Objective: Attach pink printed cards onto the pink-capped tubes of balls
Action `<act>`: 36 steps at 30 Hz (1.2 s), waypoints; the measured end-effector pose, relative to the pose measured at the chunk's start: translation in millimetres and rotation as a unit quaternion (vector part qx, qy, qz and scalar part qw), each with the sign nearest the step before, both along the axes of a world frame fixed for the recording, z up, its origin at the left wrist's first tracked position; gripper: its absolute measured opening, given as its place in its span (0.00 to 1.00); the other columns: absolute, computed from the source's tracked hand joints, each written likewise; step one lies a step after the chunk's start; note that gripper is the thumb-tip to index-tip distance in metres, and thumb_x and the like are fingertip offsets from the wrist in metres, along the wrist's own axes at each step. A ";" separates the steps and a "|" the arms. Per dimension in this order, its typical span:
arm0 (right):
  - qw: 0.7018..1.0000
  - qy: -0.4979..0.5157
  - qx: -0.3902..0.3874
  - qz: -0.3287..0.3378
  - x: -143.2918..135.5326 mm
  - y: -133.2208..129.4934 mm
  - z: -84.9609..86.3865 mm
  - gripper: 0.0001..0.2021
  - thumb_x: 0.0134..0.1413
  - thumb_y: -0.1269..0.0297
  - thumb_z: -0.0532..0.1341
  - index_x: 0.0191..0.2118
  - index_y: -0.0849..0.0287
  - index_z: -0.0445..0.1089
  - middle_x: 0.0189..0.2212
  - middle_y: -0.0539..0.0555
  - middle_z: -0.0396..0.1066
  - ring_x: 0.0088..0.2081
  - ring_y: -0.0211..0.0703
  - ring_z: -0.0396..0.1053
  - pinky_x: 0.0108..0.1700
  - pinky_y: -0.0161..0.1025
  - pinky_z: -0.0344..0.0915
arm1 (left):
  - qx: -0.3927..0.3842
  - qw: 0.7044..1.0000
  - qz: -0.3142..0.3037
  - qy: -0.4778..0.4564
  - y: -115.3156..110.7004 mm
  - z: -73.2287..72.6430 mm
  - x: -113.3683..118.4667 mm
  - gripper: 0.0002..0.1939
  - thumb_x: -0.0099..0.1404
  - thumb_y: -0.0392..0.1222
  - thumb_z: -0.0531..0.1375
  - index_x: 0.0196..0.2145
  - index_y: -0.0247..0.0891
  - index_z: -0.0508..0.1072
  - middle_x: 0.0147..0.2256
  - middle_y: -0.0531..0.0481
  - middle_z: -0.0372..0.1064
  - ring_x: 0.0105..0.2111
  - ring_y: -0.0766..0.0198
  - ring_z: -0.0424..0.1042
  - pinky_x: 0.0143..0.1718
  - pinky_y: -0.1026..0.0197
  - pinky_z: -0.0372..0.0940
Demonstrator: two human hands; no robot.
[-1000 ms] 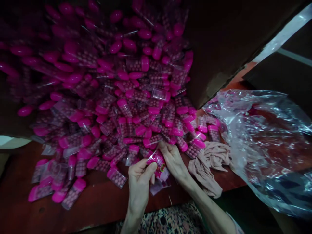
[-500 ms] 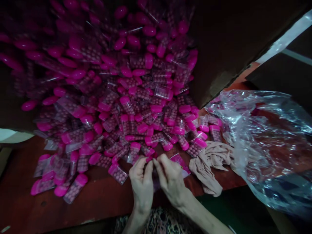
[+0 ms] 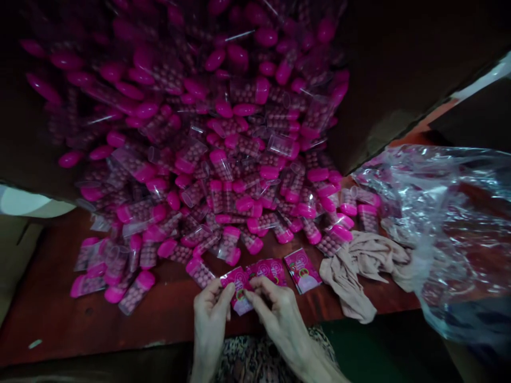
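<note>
Head view: a person works with bare hands at the near edge of a red-brown tabletop [image 3: 175, 314], under dim light.
Left hand [image 3: 210, 308]: thumb and fingers pinch the left side of a pink printed packet [image 3: 236, 281], a grip that likely keeps the slick film steady and its face in sight.
Right hand [image 3: 279, 311]: fingers curled, thumb and fingertips at the packet's right edge; whether they clamp it or merely touch it, one cannot tell.
Held packet: tilted between the two hands just above the table's near edge, probably kept low and close for fine finger work.
Second packet [image 3: 271, 268]: just behind the right fingers; whether it is joined to the first cannot be made out.
Loose packet [image 3: 302, 270]: flat on the wood beyond the right hand, apart from the others, within easy reach.
Bottle heap [image 3: 239, 143]: clear, pink-capped containers of small balls, piled between dark panels [image 3: 387, 64] that seem to hem them in, spilling forward onto the table.
Cloth [image 3: 359, 260]: crumpled right of the loose packet, seemingly pushed aside.
Clear plastic bag [image 3: 451, 213]: slumped at far right, overhanging the edge.
</note>
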State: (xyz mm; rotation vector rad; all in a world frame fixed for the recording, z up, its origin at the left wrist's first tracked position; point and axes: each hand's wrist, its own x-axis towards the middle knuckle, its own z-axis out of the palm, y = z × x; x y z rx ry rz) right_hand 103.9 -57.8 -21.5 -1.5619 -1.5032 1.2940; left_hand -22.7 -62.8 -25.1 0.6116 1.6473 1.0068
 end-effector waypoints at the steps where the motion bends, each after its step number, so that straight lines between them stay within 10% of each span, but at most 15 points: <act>1: 1.000 -0.018 0.012 0.001 -2.4 -0.8 -1.8 0.08 0.55 0.63 0.56 0.30 0.60 0.69 0.19 0.49 0.68 0.20 0.37 0.63 0.22 0.31 0.58 | 0.002 1.000 0.010 0.011 0.0 -1.5 -1.2 0.18 0.49 0.50 0.64 0.31 0.32 0.73 0.14 0.60 0.55 0.13 0.73 0.50 0.15 0.69 0.47; 15: 0.934 -0.290 0.198 0.073 -40.8 -11.4 -15.2 0.15 0.64 0.64 0.44 0.30 0.58 0.63 0.14 0.51 0.69 0.13 0.41 0.66 0.17 0.36 0.45 | 0.037 0.917 -0.058 0.394 -9.6 -11.9 -26.2 0.14 0.54 0.53 0.60 0.32 0.41 0.67 0.16 0.57 0.63 0.18 0.61 0.65 0.23 0.62 0.58; 36: 0.917 -0.290 0.258 -0.095 24.0 -5.5 -28.6 0.18 0.62 0.58 0.49 0.32 0.63 0.72 0.24 0.55 0.69 0.21 0.37 0.68 0.23 0.31 0.62 | 0.111 0.912 -0.070 0.388 -16.7 -7.4 -28.4 0.12 0.58 0.49 0.57 0.26 0.39 0.73 0.19 0.55 0.67 0.18 0.66 0.65 0.24 0.66 0.60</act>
